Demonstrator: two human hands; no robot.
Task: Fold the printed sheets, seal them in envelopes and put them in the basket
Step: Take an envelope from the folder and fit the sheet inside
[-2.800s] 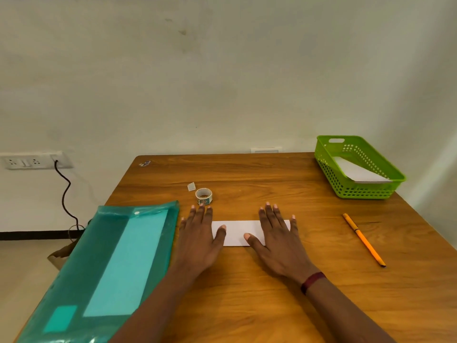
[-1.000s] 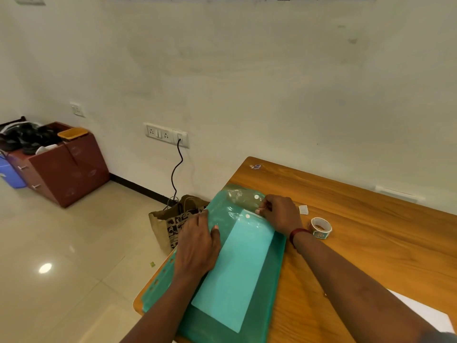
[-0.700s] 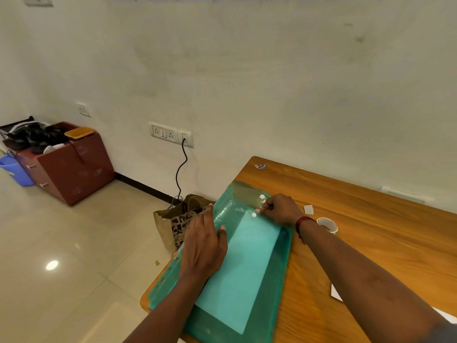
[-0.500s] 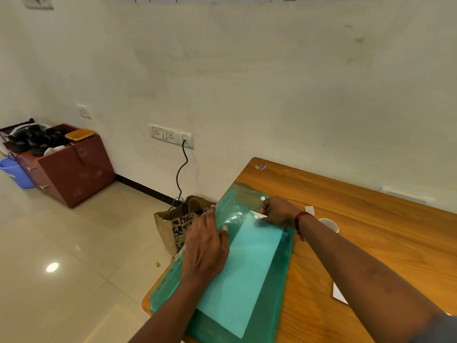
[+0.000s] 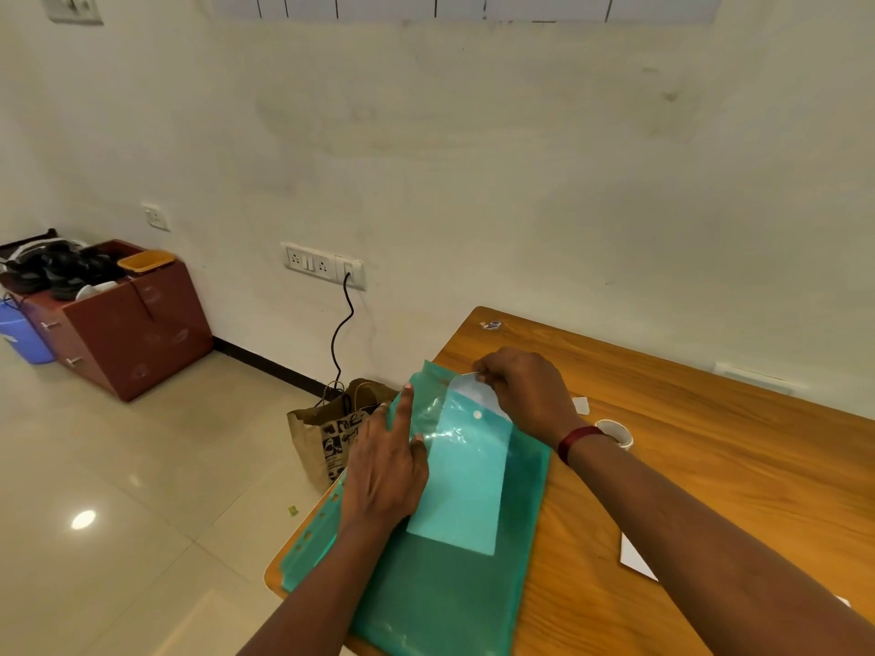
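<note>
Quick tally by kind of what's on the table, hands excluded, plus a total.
folder: 1
tape roll: 1
folded sheet: 1
white sheet, half out of the folder, pinched by the right hand: 1
scraps: 2, one by the tape roll, one at the far corner
Total: 6

Left hand [image 5: 386, 471] flat on green folder [image 5: 450, 603]; right hand [image 5: 530, 395] pinching likely envelope [image 5: 468, 388].

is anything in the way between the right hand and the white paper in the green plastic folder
Nothing visible: the right hand pinches the white paper at the mouth of the green plastic folder, whose translucent cover overlies the rest.
</note>
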